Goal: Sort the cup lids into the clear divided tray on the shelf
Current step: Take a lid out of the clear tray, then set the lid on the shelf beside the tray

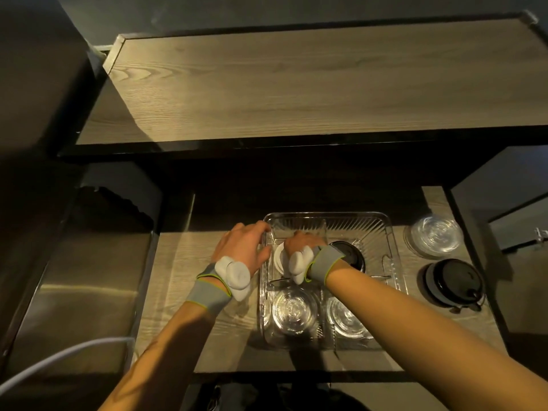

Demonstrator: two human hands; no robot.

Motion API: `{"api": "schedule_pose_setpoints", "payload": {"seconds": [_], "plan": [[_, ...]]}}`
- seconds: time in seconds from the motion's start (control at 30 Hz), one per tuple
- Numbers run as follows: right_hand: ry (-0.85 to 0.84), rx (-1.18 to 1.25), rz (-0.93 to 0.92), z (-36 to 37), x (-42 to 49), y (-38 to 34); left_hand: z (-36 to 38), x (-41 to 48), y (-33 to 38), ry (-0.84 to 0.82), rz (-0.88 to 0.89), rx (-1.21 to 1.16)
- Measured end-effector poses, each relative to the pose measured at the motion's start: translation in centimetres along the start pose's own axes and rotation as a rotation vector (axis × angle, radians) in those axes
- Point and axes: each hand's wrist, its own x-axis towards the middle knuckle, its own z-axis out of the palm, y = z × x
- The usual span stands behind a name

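A clear divided tray (355,223) stands on the lower wooden shelf (184,262). My left hand (243,247) grips its far-left corner, thumb against the left wall. My right hand (302,243) reaches down into the far-left compartment, its fingers curled onto a white lid (278,259); the fingertips are hidden. A black lid (353,256) lies in the far-right compartment. Clear lids fill the near-left (293,312) and near-right (344,318) compartments.
To the right of the tray, a stack of clear lids (434,235) and a stack of black lids (452,281) sit on the shelf. An upper wooden shelf (296,84) overhangs the back. A white cable (59,354) runs at lower left.
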Motion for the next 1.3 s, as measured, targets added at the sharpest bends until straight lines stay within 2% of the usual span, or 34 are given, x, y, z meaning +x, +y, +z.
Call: {"api": "schedule_pose_setpoints", "payload": {"seconds": [0.13,0.3,0.43,0.53,0.73,0.87,0.97,1.07,1.3], "plan": [[-0.053,-0.022,-0.02,-1.0,-0.8,-0.3,-0.3,-0.3,0.5,0.071,-0.004,0.023],[0.216,0.004,-0.1,-2.1,-3.1,2.1,-1.1,0.0,4.4,0.237,0.079,0.029],[0.398,0.091,-0.074,-2.3,-7.1,7.3,0.0,1.2,10.3,0.182,0.204,0.022],[0.461,0.14,0.032,-1.4,-9.9,11.9,2.1,2.4,14.3,0.108,0.304,0.041],[0.467,0.229,0.253,1.7,-14.4,19.9,7.3,4.2,21.2,-0.054,0.434,0.124],[0.429,0.311,0.376,4.9,-17.0,24.5,9.9,4.9,25.2,-0.181,0.366,0.316],[0.354,0.356,0.427,6.7,-17.4,26.2,10.8,5.3,26.3,-0.185,0.268,0.494],[0.311,0.35,0.444,7.8,-16.9,27.0,11.9,5.0,27.6,-0.13,0.292,0.619],[0.318,0.328,0.405,9.4,-15.8,28.0,14.6,5.7,30.5,-0.257,0.457,0.482]]}}
